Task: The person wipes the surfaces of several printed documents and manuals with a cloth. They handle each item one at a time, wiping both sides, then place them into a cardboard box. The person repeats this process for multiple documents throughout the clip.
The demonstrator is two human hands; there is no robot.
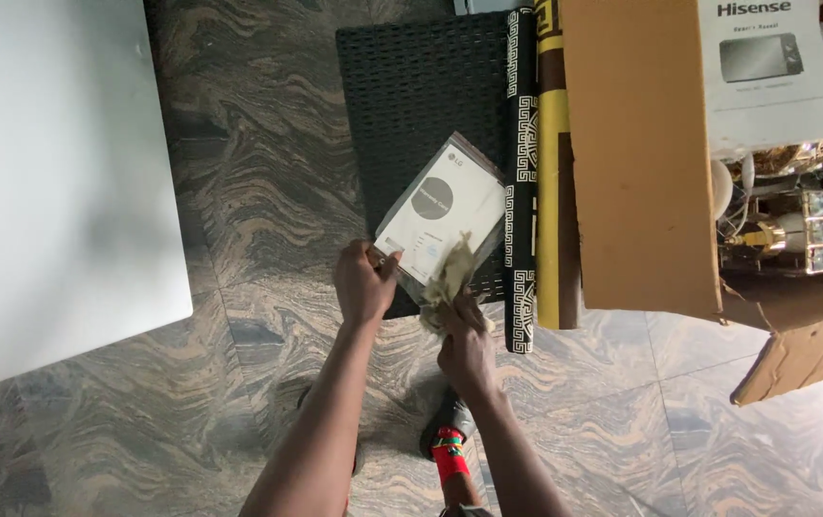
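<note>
The person's left hand (363, 284) pinches the lower corner of a clear plastic sleeve holding a white booklet with a dark grey circle on its cover (442, 213), thumb on top and the other fingers clamped beneath the edge. The right hand (466, 347) is closed around a crumpled, beige rag (450, 278), fingers bunched tightly on it, and presses the cloth against the sleeve's lower edge, just beside the left thumb. The sleeve tilts up and away from both sets of fingertips, hanging over a black woven wicker surface (411, 86) beyond them.

Looking on, I'd say the hold is slight: only one corner is pinched, so a firm push from the rag could twist the slick plastic out of the left fingers and drop it onto the brown veined marble floor (258, 191) below. The rag could also crease the booklet if pressed hard against the unsupported sheet.

Counted: one sleeve, one rag, two hands. To the right of the right-hand fingers stands one black and gold patterned panel (536, 163), then one open brown cardboard box (636, 153) with one white leaflet (766, 105) on it. Far to the left of the left fingers lies one white flat board (47, 172). One sandalled foot (448, 436) shows below the wrists.
</note>
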